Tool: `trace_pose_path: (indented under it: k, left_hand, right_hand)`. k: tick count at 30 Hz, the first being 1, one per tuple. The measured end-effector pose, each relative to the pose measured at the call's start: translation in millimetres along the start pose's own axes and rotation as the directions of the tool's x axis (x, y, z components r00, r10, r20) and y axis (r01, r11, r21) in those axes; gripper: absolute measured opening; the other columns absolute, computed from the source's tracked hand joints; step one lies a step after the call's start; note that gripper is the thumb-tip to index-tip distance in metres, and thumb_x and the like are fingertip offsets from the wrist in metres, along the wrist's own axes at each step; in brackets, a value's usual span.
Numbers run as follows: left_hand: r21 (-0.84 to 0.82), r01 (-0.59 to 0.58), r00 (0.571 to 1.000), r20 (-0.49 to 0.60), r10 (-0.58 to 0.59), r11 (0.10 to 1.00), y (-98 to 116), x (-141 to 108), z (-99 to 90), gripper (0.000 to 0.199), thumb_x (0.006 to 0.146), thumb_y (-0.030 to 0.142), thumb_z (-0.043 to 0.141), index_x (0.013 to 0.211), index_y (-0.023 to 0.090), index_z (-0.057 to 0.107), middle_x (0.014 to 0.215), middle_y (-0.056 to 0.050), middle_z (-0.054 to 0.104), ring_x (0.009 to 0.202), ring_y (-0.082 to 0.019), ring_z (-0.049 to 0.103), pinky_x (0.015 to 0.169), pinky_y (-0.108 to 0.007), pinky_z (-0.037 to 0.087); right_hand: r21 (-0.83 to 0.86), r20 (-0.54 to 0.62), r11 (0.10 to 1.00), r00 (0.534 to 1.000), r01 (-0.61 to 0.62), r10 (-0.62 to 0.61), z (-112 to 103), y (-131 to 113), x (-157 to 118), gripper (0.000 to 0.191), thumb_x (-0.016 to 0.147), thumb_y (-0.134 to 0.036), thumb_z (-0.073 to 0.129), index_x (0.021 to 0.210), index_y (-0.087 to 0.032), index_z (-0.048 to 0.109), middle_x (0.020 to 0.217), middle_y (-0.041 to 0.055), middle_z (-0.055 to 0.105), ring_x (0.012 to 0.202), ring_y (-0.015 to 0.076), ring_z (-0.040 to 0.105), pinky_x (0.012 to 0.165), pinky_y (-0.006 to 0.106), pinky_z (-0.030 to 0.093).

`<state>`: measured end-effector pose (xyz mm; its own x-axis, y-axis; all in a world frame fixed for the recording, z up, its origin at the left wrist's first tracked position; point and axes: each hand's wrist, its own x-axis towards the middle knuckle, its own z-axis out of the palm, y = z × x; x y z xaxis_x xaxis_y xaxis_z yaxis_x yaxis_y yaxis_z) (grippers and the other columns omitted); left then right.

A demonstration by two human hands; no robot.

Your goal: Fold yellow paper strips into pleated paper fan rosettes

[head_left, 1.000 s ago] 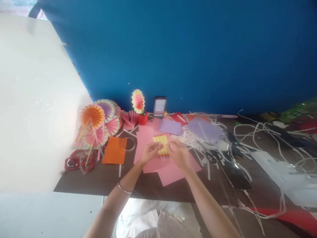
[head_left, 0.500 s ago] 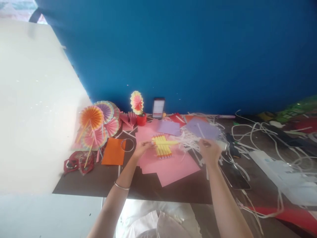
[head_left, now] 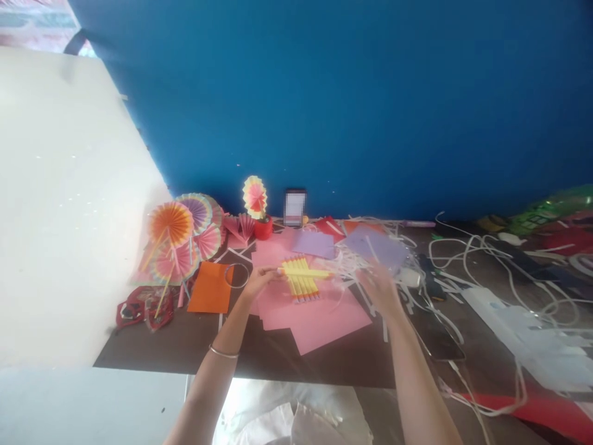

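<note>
My left hand (head_left: pixel 260 280) pinches the left end of a yellow folded paper strip (head_left: pixel 308 272), holding it level. Beneath that strip, several more yellow pleated strips (head_left: pixel 301 290) with orange ends lie side by side on pink paper sheets (head_left: pixel 319 324). To the right, my right hand (head_left: pixel 380 289) is slightly blurred, its fingers stretched toward the strip's free end and apart from it. Nothing shows in its grasp. White paper scraps (head_left: pixel 349 258) and a small white object (head_left: pixel 410 277) lie close to that hand.
Pleated paper fans (head_left: pixel 170 224) stand at the left beside an orange sheet (head_left: pixel 210 287) and a ring (head_left: pixel 237 275). A red pot (head_left: pixel 264 228) holds another fan. Purple sheets (head_left: pixel 314 244) lie behind. Tangled white cables (head_left: pixel 467 250) and a dark phone (head_left: pixel 438 337) are at right.
My right hand has shifted left toward the yellow strip, and its curled fingers have straightened. My left hand keeps the strip. The whole view has moved slightly.
</note>
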<state>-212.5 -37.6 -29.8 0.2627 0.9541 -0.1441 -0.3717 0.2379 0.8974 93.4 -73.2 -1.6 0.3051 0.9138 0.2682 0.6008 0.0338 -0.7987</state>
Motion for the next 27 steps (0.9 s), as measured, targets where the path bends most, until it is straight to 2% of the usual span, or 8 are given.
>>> trace_pose_path:
  k: [2, 3, 6, 8, 12, 17, 23, 27]
  left_hand:
    - [0.017, 0.013, 1.0, 0.023, -0.013, 1.0, -2, 1, -2.0, 0.033, 0.059, 0.03, 0.076, 0.083, 0.009, 0.069, 0.078, -0.011, 0.072, 0.079, -0.027, 0.069, 0.084, -0.041, 0.049]
    - [0.023, 0.019, 0.999, 0.025, -0.02, 1.0, -3, 1, -3.2, 0.033, 0.059, 0.03, 0.076, 0.084, 0.008, 0.069, 0.078, -0.011, 0.072, 0.079, -0.027, 0.069, 0.084, -0.04, 0.049]
    - [0.027, 0.031, 0.999, 0.023, -0.031, 0.999, -5, 3, -6.0, 0.033, 0.059, 0.029, 0.076, 0.083, 0.008, 0.069, 0.077, -0.012, 0.072, 0.078, -0.027, 0.069, 0.083, -0.04, 0.049]
    - [0.016, 0.033, 0.999, 0.014, -0.033, 0.999, -5, 3, -5.8, 0.03, 0.06, 0.029, 0.075, 0.081, 0.009, 0.068, 0.076, -0.011, 0.072, 0.077, -0.027, 0.069, 0.083, -0.041, 0.049]
    - [-0.147, -0.03, 0.999, -0.043, 0.024, 0.989, -8, 2, 1.8, 0.027, 0.061, 0.028, 0.074, 0.079, 0.012, 0.063, 0.076, -0.008, 0.071, 0.079, -0.025, 0.069, 0.089, -0.043, 0.046]
    - [-0.381, -0.078, 0.996, -0.071, 0.055, 0.921, -18, 0, 15.7, 0.032, 0.061, 0.021, 0.075, 0.088, 0.018, 0.057, 0.085, -0.002, 0.068, 0.093, -0.02, 0.065, 0.097, -0.043, 0.043]
    - [-0.243, -0.1, 0.995, -0.02, 0.098, 0.965, -22, -3, 25.7, 0.046, 0.063, 0.026, 0.074, 0.107, 0.02, 0.058, 0.112, -0.007, 0.063, 0.111, -0.023, 0.056, 0.098, -0.037, 0.043]
    - [-0.265, -0.135, 0.989, -0.101, 0.111, 0.955, -23, -5, 29.7, 0.046, 0.063, 0.033, 0.074, 0.104, 0.017, 0.059, 0.112, -0.009, 0.063, 0.108, -0.024, 0.057, 0.094, -0.036, 0.045]
  right_hand:
    - [0.287, 0.287, 0.954, 0.958, -0.086, 0.0, 11, -20, -9, 0.062, 0.069, -0.048, 0.064, 0.125, -0.025, 0.048, 0.123, 0.0106, 0.055, 0.107, 0.0264, 0.055, 0.086, 0.041, 0.048]
    - [0.386, 0.366, 0.911, 0.93, -0.143, -0.009, 15, -28, -13, 0.06, 0.069, -0.046, 0.065, 0.124, -0.027, 0.049, 0.121, 0.0089, 0.057, 0.107, 0.0257, 0.056, 0.085, 0.04, 0.049]
    - [0.555, 0.474, 0.771, 0.88, -0.313, 0.016, 25, -42, -23, 0.045, 0.074, -0.046, 0.062, 0.114, -0.027, 0.056, 0.119, 0.0078, 0.058, 0.099, 0.0251, 0.061, 0.078, 0.041, 0.053]
    - [0.582, 0.45, 0.726, 0.889, -0.366, 0.087, 31, -43, -27, 0.037, 0.072, -0.044, 0.064, 0.103, -0.024, 0.062, 0.11, 0.0075, 0.063, 0.091, 0.0243, 0.063, 0.074, 0.041, 0.055]
    - [0.575, 0.286, 0.736, 0.93, -0.359, 0.23, 43, -42, -30, 0.03, 0.065, -0.041, 0.072, 0.085, -0.019, 0.067, 0.082, 0.005, 0.067, 0.078, 0.0218, 0.064, 0.072, 0.04, 0.055]
    - [0.714, 0.232, 0.615, 0.941, -0.336, 0.245, 63, -51, -38, 0.027, 0.062, -0.039, 0.074, 0.08, -0.02, 0.067, 0.078, 0.0034, 0.066, 0.077, 0.0205, 0.064, 0.074, 0.039, 0.054]
    - [0.725, 0.292, 0.568, 0.92, -0.39, 0.26, 96, -63, -56, 0.027, 0.06, -0.041, 0.075, 0.073, -0.019, 0.067, 0.067, 0.0006, 0.064, 0.062, 0.0148, 0.06, 0.058, 0.028, 0.05]
    - [0.712, 0.337, 0.568, 0.91, -0.414, 0.241, 112, -68, -67, 0.029, 0.065, -0.045, 0.07, 0.07, -0.017, 0.064, 0.057, -0.0012, 0.057, 0.05, 0.0114, 0.052, 0.047, 0.025, 0.042]
